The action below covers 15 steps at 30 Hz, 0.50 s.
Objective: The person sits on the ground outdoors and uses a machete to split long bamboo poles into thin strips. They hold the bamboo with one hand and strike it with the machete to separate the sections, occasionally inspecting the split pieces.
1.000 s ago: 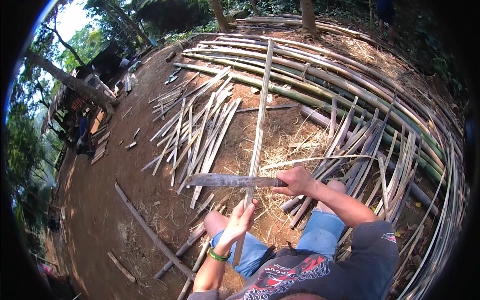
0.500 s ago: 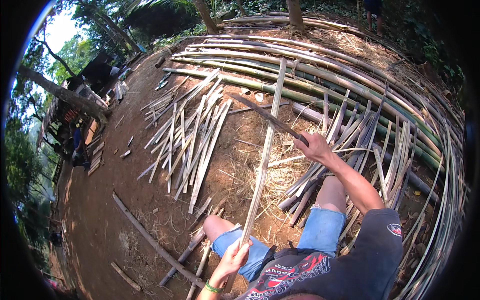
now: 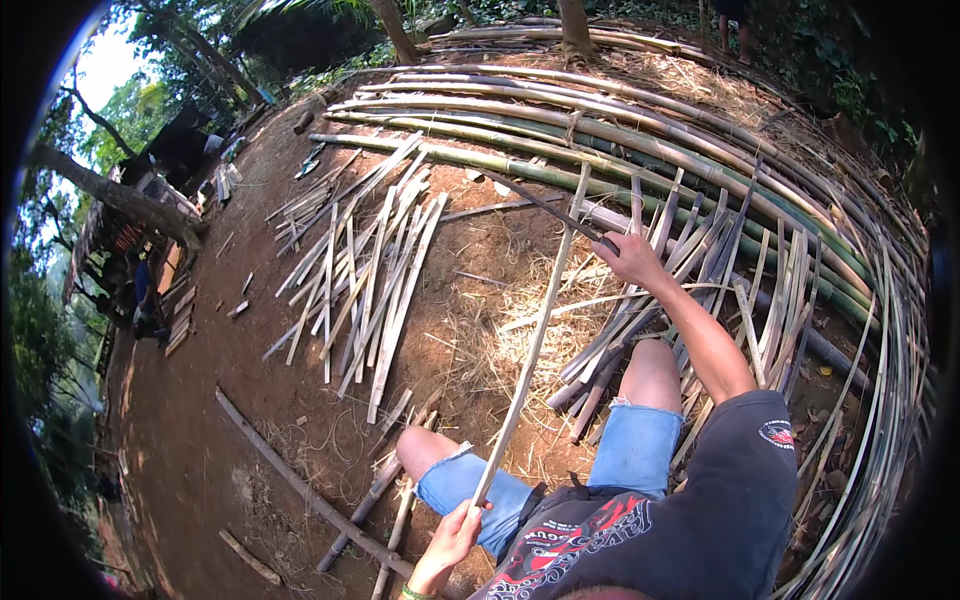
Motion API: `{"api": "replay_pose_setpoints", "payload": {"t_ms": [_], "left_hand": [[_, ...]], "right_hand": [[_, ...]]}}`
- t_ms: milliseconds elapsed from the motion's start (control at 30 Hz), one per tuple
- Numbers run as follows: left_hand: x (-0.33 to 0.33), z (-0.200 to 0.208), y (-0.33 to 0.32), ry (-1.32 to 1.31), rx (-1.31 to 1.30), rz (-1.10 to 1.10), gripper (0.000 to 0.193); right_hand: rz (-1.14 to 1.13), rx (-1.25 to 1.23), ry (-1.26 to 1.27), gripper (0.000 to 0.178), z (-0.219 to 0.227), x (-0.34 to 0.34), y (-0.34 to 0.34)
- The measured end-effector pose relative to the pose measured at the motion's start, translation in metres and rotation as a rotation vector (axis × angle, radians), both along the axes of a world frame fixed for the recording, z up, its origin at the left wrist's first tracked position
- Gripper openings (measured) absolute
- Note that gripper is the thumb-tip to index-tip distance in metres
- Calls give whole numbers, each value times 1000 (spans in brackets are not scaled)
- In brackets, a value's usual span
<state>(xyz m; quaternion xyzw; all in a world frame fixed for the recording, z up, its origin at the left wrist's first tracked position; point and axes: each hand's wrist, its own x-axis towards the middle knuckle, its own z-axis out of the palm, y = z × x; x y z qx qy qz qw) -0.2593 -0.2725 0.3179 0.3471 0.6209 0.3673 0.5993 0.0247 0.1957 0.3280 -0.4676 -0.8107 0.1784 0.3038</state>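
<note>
A long, pale split bamboo strip (image 3: 535, 350) slants from my lap out toward the pile of poles. Low in the picture, my left hand (image 3: 458, 533) is closed round its near end. My right hand (image 3: 632, 260), arm stretched out, grips the handle of a long dark-bladed machete (image 3: 530, 196). The blade crosses the strip close to its far end; whether the edge bites into it I cannot tell. Pale curled shavings (image 3: 510, 340) cover the ground under the strip, between my knees and beyond them.
Finished-looking pale strips (image 3: 385, 290) lie heaped at left centre. Darker split pieces (image 3: 690, 250) stack beside my right knee. Long bamboo poles (image 3: 500, 105) stretch across the back; thin lengths (image 3: 890, 400) curve along the right. A stick (image 3: 300, 475) lies front left. Another person (image 3: 148, 295) is far left.
The strip has come back toward me and turned to show a narrower side. The machete now crosses it nearer the far end. Both hands keep their grip.
</note>
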Motion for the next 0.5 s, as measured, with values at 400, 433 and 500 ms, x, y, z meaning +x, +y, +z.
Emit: {"api": "replay_pose_setpoints", "payload": {"t_ms": [400, 433, 500], "left_hand": [[1, -42, 4, 735, 32, 157, 38], [-4, -57, 0, 712, 77, 147, 38], [-19, -88, -8, 534, -7, 142, 38]], "right_hand": [[100, -312, 164, 48, -81, -24, -45], [104, -305, 271, 49, -85, -28, -49], [100, -354, 359, 50, -91, -33, -52]]}}
